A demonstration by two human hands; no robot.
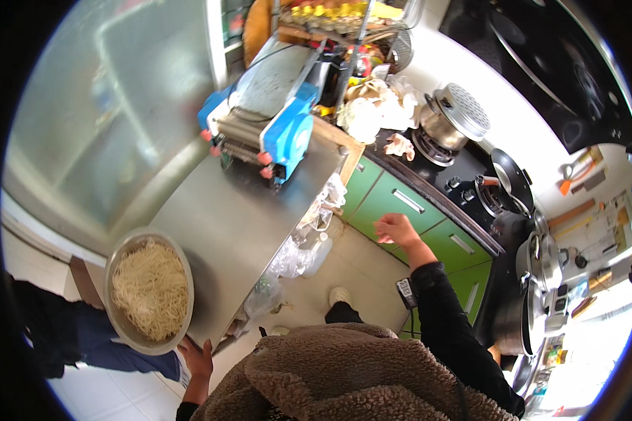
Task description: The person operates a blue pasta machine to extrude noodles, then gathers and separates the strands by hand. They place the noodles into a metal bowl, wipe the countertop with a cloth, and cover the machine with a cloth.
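My left hand (197, 360) is at the near corner of a stainless steel table (221, 226), fingers spread at its edge, close to a metal bowl (188, 263) of noodles (150, 289). Whether it presses on the table or touches the bowl is hard to tell. My right hand (397, 230) hangs in the air before the green cabinets, its fingers curled; nothing shows in it, though the palm is hidden. A blue and silver noodle machine (289, 131) with red knobs stands at the table's far end.
Another person's dark-clothed legs (121, 344) are beside the bowl. Right of the floor are green cabinets (400, 202) under a black hob with a steamer pot (445, 123) and a wok (516, 179). Plastic bags (295, 258) and a bottle (318, 255) lie along the table's edge.
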